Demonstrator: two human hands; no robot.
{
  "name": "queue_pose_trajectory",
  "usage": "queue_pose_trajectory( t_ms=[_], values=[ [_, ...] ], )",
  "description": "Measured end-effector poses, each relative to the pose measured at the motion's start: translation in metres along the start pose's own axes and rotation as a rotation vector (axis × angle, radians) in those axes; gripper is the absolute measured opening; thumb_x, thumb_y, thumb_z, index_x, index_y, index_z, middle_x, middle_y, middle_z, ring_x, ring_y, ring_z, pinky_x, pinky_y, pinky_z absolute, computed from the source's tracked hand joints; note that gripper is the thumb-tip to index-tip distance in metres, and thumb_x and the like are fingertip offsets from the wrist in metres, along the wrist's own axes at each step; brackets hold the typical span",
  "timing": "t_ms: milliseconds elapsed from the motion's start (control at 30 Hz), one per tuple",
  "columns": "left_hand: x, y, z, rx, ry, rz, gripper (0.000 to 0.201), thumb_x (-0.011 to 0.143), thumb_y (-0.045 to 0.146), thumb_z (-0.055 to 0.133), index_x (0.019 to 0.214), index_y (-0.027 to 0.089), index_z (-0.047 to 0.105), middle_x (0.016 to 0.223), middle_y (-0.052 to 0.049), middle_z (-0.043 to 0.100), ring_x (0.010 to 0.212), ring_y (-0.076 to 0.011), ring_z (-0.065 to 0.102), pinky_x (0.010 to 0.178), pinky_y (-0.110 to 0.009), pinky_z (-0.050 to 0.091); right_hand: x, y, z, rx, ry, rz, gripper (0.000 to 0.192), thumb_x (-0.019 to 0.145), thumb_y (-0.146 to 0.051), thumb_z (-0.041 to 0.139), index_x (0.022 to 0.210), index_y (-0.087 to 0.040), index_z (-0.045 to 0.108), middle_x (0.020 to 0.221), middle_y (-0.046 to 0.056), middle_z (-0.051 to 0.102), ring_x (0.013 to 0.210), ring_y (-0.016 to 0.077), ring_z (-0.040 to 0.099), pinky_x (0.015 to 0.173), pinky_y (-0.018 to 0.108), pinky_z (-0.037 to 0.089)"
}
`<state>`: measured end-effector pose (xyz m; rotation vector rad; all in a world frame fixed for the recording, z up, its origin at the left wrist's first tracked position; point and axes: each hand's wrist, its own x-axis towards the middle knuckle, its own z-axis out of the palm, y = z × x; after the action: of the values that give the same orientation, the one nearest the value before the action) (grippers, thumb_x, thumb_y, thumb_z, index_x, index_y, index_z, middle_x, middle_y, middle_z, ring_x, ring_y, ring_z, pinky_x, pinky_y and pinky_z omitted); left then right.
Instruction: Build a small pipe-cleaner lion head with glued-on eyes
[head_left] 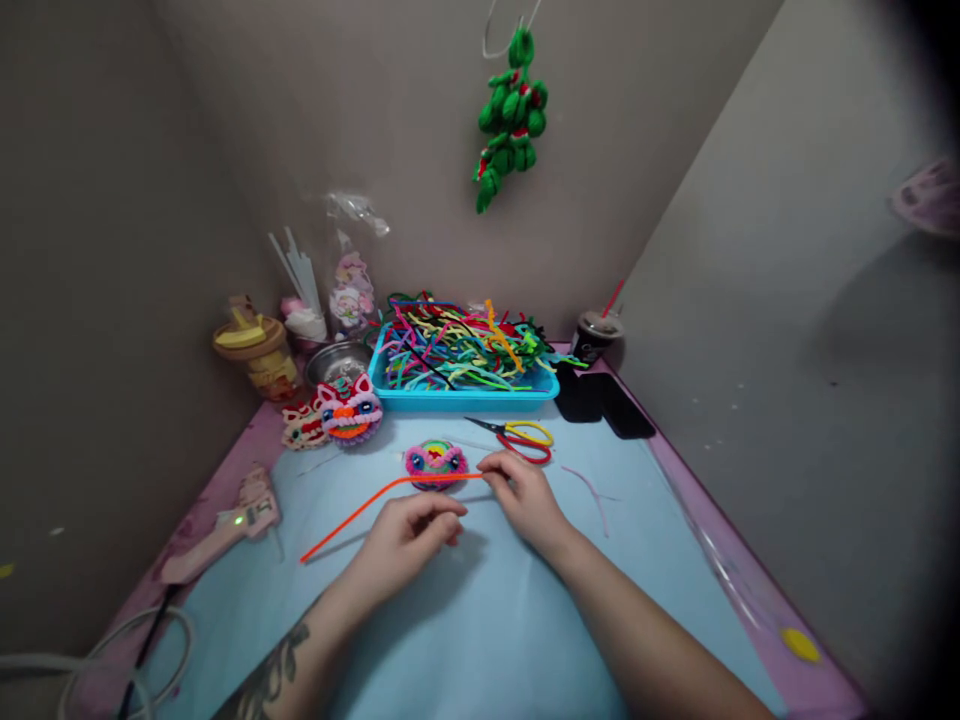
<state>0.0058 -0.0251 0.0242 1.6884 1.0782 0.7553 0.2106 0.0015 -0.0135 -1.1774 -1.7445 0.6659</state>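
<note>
My right hand [517, 495] pinches one end of a bright orange pipe cleaner [352, 515] between thumb and fingertips. The pipe cleaner runs left and bends partway, its far end near the blue mat. Just below it, my left hand [420, 535] is loosely curled, with a gap between thumb and index finger and nothing visible in it. Behind the pipe cleaner lies a small pink and purple pipe-cleaner lion-dance head [436, 460], its lower part crossed by the orange strand. Scissors [525, 440] with red and yellow handles rest open beyond my right hand.
A blue tray [465, 400] heaped with pipe cleaners stands at the back. Finished lion-dance heads [350, 410] and a pink glue gun [236, 525] are at left. At right are two dark phones [619, 405], a drink cup [596, 335] and a lilac strand [592, 490].
</note>
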Motion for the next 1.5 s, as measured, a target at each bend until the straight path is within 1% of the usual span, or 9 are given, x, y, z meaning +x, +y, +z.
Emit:
queue_pose_trajectory(
  t_ms=[67, 133, 300, 433, 600, 700, 867, 1267, 1500],
  values=[
    [-0.003, -0.002, 0.003, 0.258, 0.199, 0.272, 0.023, 0.085, 0.029, 0.053, 0.1, 0.019, 0.067, 0.094, -0.009, 0.071, 0.089, -0.021, 0.064, 0.081, -0.035, 0.05, -0.004, -0.005, 0.002, 0.009, -0.077, -0.05, 0.012, 0.084, -0.014, 0.047, 0.084, -0.02, 0.058, 0.079, 0.003, 0.062, 0.076, 0.0165, 0.059, 0.07, 0.028, 0.045],
    [-0.003, -0.006, 0.003, 0.498, 0.318, 0.41, 0.026, 0.085, 0.023, 0.054, 0.108, 0.02, 0.064, 0.105, -0.01, 0.069, 0.101, -0.0232, 0.06, 0.09, -0.04, 0.045, -0.008, -0.009, 0.006, 0.022, -0.128, -0.072, 0.011, 0.083, -0.013, 0.047, 0.082, -0.02, 0.055, 0.077, 0.002, 0.06, 0.072, 0.0156, 0.057, 0.068, 0.027, 0.045],
    [0.001, -0.017, 0.002, 0.767, 0.23, 0.349, 0.02, 0.088, 0.025, 0.05, 0.098, 0.02, 0.066, 0.087, -0.007, 0.072, 0.079, -0.0203, 0.065, 0.073, -0.032, 0.051, -0.016, -0.013, 0.019, 0.055, -0.149, -0.077, 0.011, 0.083, -0.011, 0.047, 0.081, -0.021, 0.052, 0.077, 0.002, 0.059, 0.073, 0.0156, 0.056, 0.069, 0.027, 0.045],
    [0.0, -0.019, 0.005, 0.777, 0.156, 0.336, 0.02, 0.088, 0.025, 0.05, 0.1, 0.02, 0.066, 0.089, -0.006, 0.073, 0.078, -0.0191, 0.067, 0.07, -0.029, 0.051, -0.019, -0.016, 0.026, 0.063, -0.127, -0.053, 0.01, 0.084, -0.013, 0.049, 0.084, -0.021, 0.054, 0.078, 0.002, 0.06, 0.074, 0.0159, 0.058, 0.071, 0.028, 0.047],
    [0.0, -0.019, -0.001, 0.752, 0.264, 0.29, 0.019, 0.087, 0.023, 0.051, 0.096, 0.021, 0.068, 0.091, -0.006, 0.073, 0.08, -0.0187, 0.067, 0.073, -0.029, 0.051, -0.013, -0.019, 0.019, -0.021, -0.019, -0.162, 0.016, 0.084, -0.014, 0.053, 0.098, -0.019, 0.058, 0.094, 0.008, 0.061, 0.091, 0.0202, 0.056, 0.08, 0.034, 0.047],
    [0.001, -0.019, -0.004, 0.793, 0.29, 0.294, 0.019, 0.087, 0.024, 0.051, 0.094, 0.021, 0.068, 0.088, -0.007, 0.073, 0.078, -0.0184, 0.067, 0.072, -0.028, 0.05, -0.011, -0.019, 0.014, -0.13, 0.043, -0.253, 0.015, 0.086, -0.015, 0.052, 0.097, -0.02, 0.061, 0.092, 0.008, 0.061, 0.093, 0.0218, 0.055, 0.082, 0.037, 0.047],
    [0.001, -0.017, -0.002, 0.918, 0.248, 0.329, 0.022, 0.088, 0.024, 0.048, 0.09, 0.02, 0.069, 0.082, -0.006, 0.073, 0.072, -0.0173, 0.066, 0.067, -0.026, 0.049, -0.014, -0.02, 0.016, -0.245, 0.0, -0.31, 0.019, 0.088, -0.017, 0.052, 0.103, -0.021, 0.064, 0.093, 0.008, 0.062, 0.09, 0.0214, 0.053, 0.081, 0.036, 0.048],
    [0.0, -0.02, 0.001, 0.993, 0.194, 0.336, 0.021, 0.087, 0.021, 0.047, 0.085, 0.021, 0.069, 0.076, -0.005, 0.07, 0.066, -0.0169, 0.063, 0.061, -0.025, 0.046, -0.013, -0.018, 0.022, -0.331, -0.107, -0.252, 0.013, 0.085, -0.013, 0.054, 0.086, -0.02, 0.065, 0.086, 0.008, 0.062, 0.087, 0.0228, 0.051, 0.078, 0.036, 0.046],
    [0.002, -0.015, 0.003, 0.61, 0.243, 0.357, 0.019, 0.087, 0.022, 0.05, 0.099, 0.018, 0.064, 0.094, -0.008, 0.067, 0.086, -0.0173, 0.063, 0.077, -0.027, 0.05, -0.01, -0.018, 0.021, -0.022, -0.015, -0.041, 0.011, 0.08, -0.012, 0.056, 0.074, -0.02, 0.062, 0.079, 0.004, 0.059, 0.082, 0.0192, 0.055, 0.074, 0.032, 0.045]
  ],
)
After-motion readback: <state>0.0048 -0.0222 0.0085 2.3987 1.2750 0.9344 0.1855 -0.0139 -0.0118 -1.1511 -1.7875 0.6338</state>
